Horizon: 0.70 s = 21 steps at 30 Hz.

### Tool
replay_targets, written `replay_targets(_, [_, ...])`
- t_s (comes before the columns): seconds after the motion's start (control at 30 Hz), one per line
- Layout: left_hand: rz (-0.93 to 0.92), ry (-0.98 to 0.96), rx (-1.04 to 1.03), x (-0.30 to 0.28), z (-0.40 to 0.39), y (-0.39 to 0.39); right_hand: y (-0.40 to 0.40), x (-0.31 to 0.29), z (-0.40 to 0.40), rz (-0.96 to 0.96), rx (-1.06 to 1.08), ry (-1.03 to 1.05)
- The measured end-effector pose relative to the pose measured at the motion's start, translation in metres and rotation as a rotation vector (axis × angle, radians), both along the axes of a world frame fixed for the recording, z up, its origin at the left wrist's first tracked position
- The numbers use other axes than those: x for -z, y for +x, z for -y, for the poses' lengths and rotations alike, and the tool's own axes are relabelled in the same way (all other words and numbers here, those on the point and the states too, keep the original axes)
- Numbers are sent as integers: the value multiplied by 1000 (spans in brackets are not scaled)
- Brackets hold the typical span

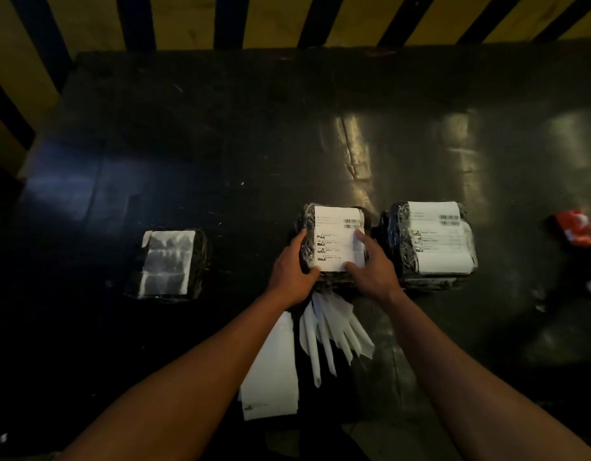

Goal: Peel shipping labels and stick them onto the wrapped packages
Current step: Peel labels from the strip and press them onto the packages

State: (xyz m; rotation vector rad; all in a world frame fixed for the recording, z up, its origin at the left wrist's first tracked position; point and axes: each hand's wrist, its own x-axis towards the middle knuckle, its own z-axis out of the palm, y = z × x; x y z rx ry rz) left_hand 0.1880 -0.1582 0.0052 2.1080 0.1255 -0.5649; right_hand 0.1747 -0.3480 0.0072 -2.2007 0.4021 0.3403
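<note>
Seemingly flat fingers (360, 236) on label (335, 242)

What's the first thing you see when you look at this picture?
Two bare hands, the left hand and right hand, press a white label onto the middle package on the dark table. A labelled package sits to its right, and peeled backing strips lie nearer the person.
</note>
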Motion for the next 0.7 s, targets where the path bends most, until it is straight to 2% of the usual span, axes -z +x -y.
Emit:
replay_targets(0.1, [23, 41, -13, 2, -13, -12, -9, 0, 0, 44, -103, -87])
replay_targets(0.23, [75, 113, -53, 4, -49, -40, -40, -1, -11, 259, -254, -257])
replay_targets(0.37, [143, 181, -128, 12, -99, -85, -87, 4, -35, 373, -321, -147])
replay_targets(0.47, [99, 220, -156, 21, -129, -125, -124, 21, -60, 240, -368, -62])
replay_targets(0.57, [-6, 263, -128, 29, -140, -160, -153, 38, -87, 70, -321, -23])
replay_targets(0.7, [-127, 257, -98, 43, -137, -185, -173, 56, -114, -37, -270, -42])
